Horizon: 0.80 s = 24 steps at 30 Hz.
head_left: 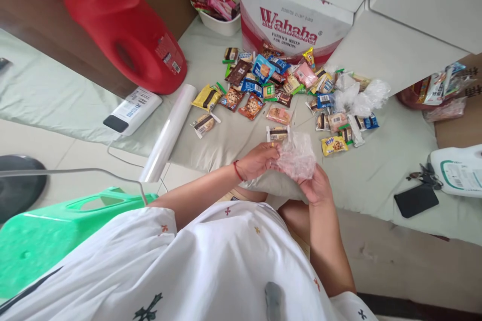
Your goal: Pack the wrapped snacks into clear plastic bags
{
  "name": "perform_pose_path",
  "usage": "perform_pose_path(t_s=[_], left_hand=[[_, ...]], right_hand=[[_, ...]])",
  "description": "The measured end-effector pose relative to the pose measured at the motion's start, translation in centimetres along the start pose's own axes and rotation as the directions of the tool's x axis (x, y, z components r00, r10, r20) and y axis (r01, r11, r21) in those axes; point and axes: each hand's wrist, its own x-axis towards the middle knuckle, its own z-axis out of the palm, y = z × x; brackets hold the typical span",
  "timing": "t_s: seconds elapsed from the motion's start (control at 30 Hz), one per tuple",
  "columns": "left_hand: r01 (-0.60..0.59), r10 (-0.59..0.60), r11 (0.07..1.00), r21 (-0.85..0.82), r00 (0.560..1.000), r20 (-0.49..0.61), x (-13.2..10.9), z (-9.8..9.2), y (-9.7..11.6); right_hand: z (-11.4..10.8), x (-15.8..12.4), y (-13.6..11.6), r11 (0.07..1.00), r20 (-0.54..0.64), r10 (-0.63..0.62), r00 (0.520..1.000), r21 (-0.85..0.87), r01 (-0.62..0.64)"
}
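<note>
A crumpled sheet of clear plastic film (299,154) hangs between my two hands over the front edge of the bed-like surface. My left hand (259,161) pinches its left side between thumb and fingers. On the lower right, my right hand (317,184) grips the film from below, its fingers partly hidden behind it. Just beyond the film lies a small wrapped biscuit (277,133). Farther back spreads a loose pile of small packaged snacks (259,80). Crumpled clear plastic bundles (359,94) lie at the right of the pile, some with snacks beside them.
A Wahaba-like printed carton (293,25) stands behind the snacks, with a white snack basket (222,25) beside it. To the left are a red jug (131,35), a film roll (169,130), a white device (133,109) and a green stool (56,235). A black wallet (416,200) lies right.
</note>
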Motion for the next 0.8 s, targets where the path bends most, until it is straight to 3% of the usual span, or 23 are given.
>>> perform_pose_path(t_s=[0.1, 0.17, 0.27, 0.5, 0.6, 0.67, 0.7, 0.73, 0.77, 0.8], left_hand=[[-0.039, 0.078, 0.944, 0.327, 0.991, -0.107, 0.1, -0.1, -0.5], [-0.084, 0.184, 0.873, 0.48, 0.969, -0.165, 0.1, -0.5, -0.8], [-0.13, 0.249, 0.854, 0.504, 0.952, -0.177, 0.1, -1.1, -0.8], [-0.119, 0.251, 0.908, 0.402, 0.922, -0.294, -0.4, -2.9, 0.6], [-0.07, 0.191, 0.898, 0.434, 0.952, -0.241, -1.3, -4.0, 1.6], [-0.068, 0.214, 0.831, 0.552, 0.955, -0.205, -1.5, -5.0, 3.3], [-0.085, 0.28, 0.771, 0.631, 0.935, -0.217, -1.2, -5.7, 4.7], [-0.104, 0.397, 0.684, 0.722, 0.884, -0.248, -0.7, -6.6, 6.5], [-0.094, 0.541, 0.572, 0.815, 0.79, -0.289, 0.2, -7.5, 8.6], [-0.041, 0.667, 0.477, 0.878, 0.667, -0.332, 1.4, -8.6, 11.0]], right_hand=[[2.4, 0.2, 0.7, 0.999, 0.144, 0.035, 0.989, -0.039, -0.029], [3.5, 0.5, 1.3, 0.995, 0.105, -0.041, 0.994, -0.086, 0.051], [3.6, 1.0, 1.7, 0.975, -0.01, -0.136, 0.991, -0.176, 0.132], [-1.8, 0.5, -0.7, 0.98, -0.266, -0.179, 0.947, -0.128, 0.15], [-4.9, -0.1, -1.7, 0.976, -0.354, -0.213, 0.911, -0.127, 0.179], [-6.9, -0.3, -1.7, 0.954, -0.413, -0.284, 0.865, -0.21, 0.213], [-7.8, -0.4, -1.4, 0.931, -0.445, -0.339, 0.828, -0.287, 0.227], [-8.7, -0.4, -1.1, 0.895, -0.469, -0.401, 0.787, -0.383, 0.228], [-9.5, -0.3, -0.6, 0.849, -0.478, -0.459, 0.749, -0.484, 0.211], [-10.2, -0.3, -0.1, 0.798, -0.474, -0.504, 0.722, -0.575, 0.18]])
